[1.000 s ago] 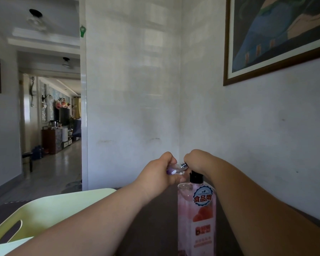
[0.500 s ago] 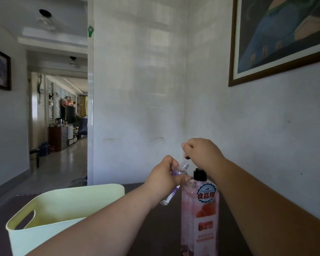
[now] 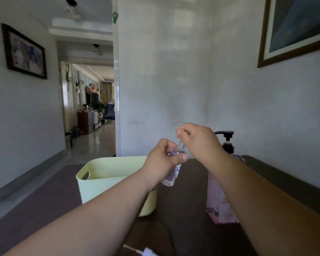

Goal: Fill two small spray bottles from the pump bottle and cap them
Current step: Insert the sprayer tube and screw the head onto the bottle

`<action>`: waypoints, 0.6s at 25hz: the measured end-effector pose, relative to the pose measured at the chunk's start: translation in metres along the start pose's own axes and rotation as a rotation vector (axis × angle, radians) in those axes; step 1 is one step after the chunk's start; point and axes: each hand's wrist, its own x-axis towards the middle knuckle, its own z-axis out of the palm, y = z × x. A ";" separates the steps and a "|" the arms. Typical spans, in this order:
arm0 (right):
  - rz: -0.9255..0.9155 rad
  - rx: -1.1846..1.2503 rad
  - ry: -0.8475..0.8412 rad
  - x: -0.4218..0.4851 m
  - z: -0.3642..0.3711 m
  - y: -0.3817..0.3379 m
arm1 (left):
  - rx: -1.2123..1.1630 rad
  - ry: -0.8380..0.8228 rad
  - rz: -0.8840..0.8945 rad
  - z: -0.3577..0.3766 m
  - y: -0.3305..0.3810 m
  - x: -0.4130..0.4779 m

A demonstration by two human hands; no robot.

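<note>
**Q:** What is nearest the camera?

**A:** A white cable (image 3: pixel 137 251) lies on the dark worktop (image 3: pixel 44 209) at the bottom edge. Two bare forearms reach forward over the worktop from the lower corners.

**Q:** What are the hands doing?

**A:** The left hand (image 3: pixel 163 159) is curled around a small clear spray bottle (image 3: pixel 171 175), thumb across its front. It holds the bottle in the air, tilted, with the neck up and to the right. The bottle has a purple band under the fingers. The right hand (image 3: pixel 199 141) is just above the neck, its fingers curled and the fingertips pinched together. I cannot tell whether they hold anything.

**Q:** Where is the pump bottle?

**A:** The pump bottle (image 3: pixel 215 200) stands upright on the worktop, partly behind the right forearm. It is pale pink, and its black pump shows past the right wrist.

**Q:** Anything else on the worktop?

**A:** A pale yellow tub (image 3: pixel 100 189) with a cut-out handle stands to the left, partly behind the left forearm.

**Q:** And beyond that?

**A:** A white wall rises behind the worktop. A framed picture (image 3: pixel 294 30) hangs at the upper right and another (image 3: pixel 24 52) on the left wall. Between them a hallway (image 3: pixel 92 141) runs back to a brighter room with furniture.
</note>
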 end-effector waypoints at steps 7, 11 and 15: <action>0.072 0.330 -0.179 -0.095 0.058 -0.029 | -0.087 0.165 -0.041 -0.081 -0.031 -0.084; 0.132 0.179 -0.602 -0.145 0.083 -0.022 | -0.032 0.232 -0.103 -0.093 -0.056 -0.113; 0.118 0.028 -0.835 -0.165 0.090 -0.015 | -0.007 0.229 -0.138 -0.092 -0.065 -0.123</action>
